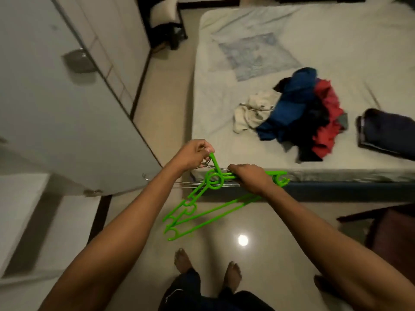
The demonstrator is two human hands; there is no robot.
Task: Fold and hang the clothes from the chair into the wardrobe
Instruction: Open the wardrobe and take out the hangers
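Nothing readable showed anywhere: no text, label, brand, number or sign stood on anything near either hand or beyond them; the frame was blurred.

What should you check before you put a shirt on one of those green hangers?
1. Left hand grips the hanger hooks: ok.
2. Right hand grips a green hanger by its bar: ok.
3. One hanger pulled free of the bunch: not ok, green and thin metal hangers are bunched together.
4. Clothes within reach: ok, the clothes pile lies on the bed just ahead.
5. A shirt picked out: not ok, none is in either hand.
6. Wardrobe rail has room: cannot tell, only the wardrobe door shows.
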